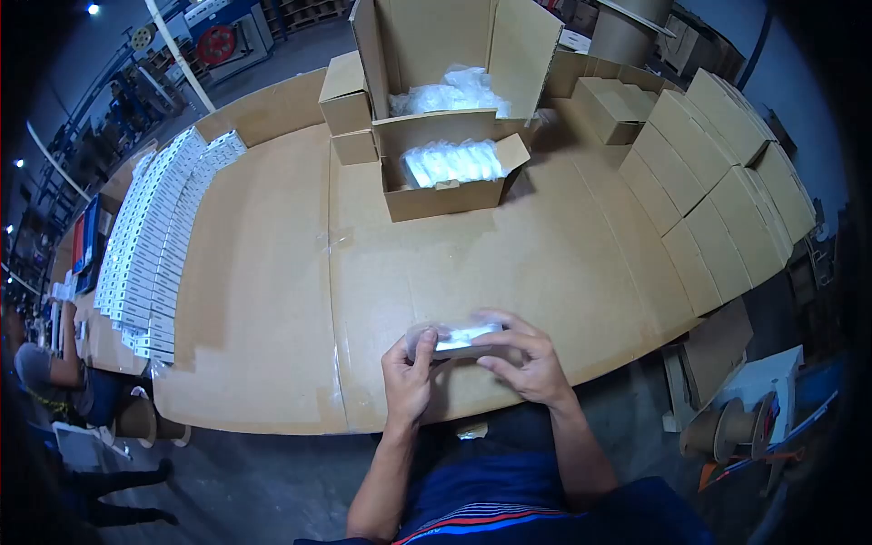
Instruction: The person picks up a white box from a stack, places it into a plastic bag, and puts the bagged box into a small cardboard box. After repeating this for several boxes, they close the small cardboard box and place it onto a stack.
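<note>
In the head view, a small clear plastic bag (459,338) with something white and shiny inside is held above the near edge of the table. My left hand (409,377) is closed on the bag's left end, its thumb pressed on top. At the other end is my right hand (529,359), fingers apart and reaching over the bag, the thumb held away below. Some of its fingertips are smeared by motion. What exactly the bag contains cannot be made out.
A cardboard-covered table (436,263) lies before me. Beyond the hands stands an open box (445,202) of wrapped packets, with a larger open box (522,68) behind. Rows of small white boxes (150,245) line the left. Brown cartons (718,195) are stacked right. A person (59,363) sits far left.
</note>
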Tool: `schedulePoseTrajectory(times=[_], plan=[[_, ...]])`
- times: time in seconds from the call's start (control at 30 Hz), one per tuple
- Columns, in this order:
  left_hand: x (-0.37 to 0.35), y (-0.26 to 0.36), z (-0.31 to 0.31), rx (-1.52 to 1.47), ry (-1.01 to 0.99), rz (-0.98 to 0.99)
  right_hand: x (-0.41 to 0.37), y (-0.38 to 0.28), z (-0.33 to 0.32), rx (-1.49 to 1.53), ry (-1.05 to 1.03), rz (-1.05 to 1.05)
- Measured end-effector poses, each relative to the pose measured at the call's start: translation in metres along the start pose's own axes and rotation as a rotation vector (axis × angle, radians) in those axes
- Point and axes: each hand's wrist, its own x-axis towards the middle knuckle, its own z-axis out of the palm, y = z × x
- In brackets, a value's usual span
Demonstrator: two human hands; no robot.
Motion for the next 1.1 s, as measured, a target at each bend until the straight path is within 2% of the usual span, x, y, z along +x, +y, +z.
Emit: schedulePoseTrajectory(times=[0.07, 0.17, 0.2, 0.3, 0.4, 0.5, 0.53, 0.63, 0.7, 0.83, 0.9, 0.93, 1.03, 1.07, 1.1], plan=[[0.002, -0.006, 0.0, 0.085, 0.008, 0.071, 0.003, -0.004, 0.004, -0.088, -0.055, 0.057], [0.006, -0.011, 0.004, -0.087, 0.086, 0.121, 0.006, -0.001, 0.003, -0.085, -0.023, 0.086], [0.006, -0.009, 0.003, -0.047, 0.121, 0.111, 0.006, -0.004, 0.004, -0.072, -0.027, 0.12], [0.004, -0.01, -0.002, -0.129, 0.07, 0.083, 0.003, 0.0, 0.002, -0.048, -0.015, 0.197], [-0.008, 0.03, 0.012, -0.161, 0.011, 0.053, 0.002, -0.002, 0.001, -0.009, 0.006, 0.285], [-0.006, 0.022, 0.005, 0.223, -0.089, 0.283, 0.004, 0.002, -0.002, -0.107, 0.01, 0.165], [-0.01, 0.033, 0.007, 0.163, -0.177, 0.196, 0.007, 0.001, -0.002, -0.159, 0.016, 0.096], [0.0, 0.025, -0.008, 0.428, -0.254, 0.307, 0.017, -0.011, -0.003, -0.312, 0.021, -0.057], [0.0, 0.024, -0.008, 0.38, -0.233, 0.256, 0.023, -0.022, -0.006, -0.418, 0.017, -0.093], [0.004, 0.023, -0.012, 0.259, -0.237, 0.094, 0.034, -0.027, -0.018, -0.362, -0.217, -0.085], [0.009, 0.026, -0.017, 0.309, -0.243, 0.101, 0.045, -0.032, -0.023, -0.364, -0.357, -0.042], [0.013, 0.027, -0.018, 0.333, -0.248, 0.106, 0.051, -0.031, -0.025, -0.371, -0.381, -0.097], [0.027, 0.034, -0.02, 0.176, -0.247, 0.08, 0.072, -0.03, -0.032, -0.376, -0.359, -0.126], [0.039, 0.032, -0.023, 0.182, -0.245, 0.116, 0.083, -0.027, -0.035, -0.413, -0.309, -0.222], [0.048, 0.039, -0.023, 0.287, -0.177, 0.181, 0.091, -0.024, -0.035, -0.411, -0.241, -0.156]])
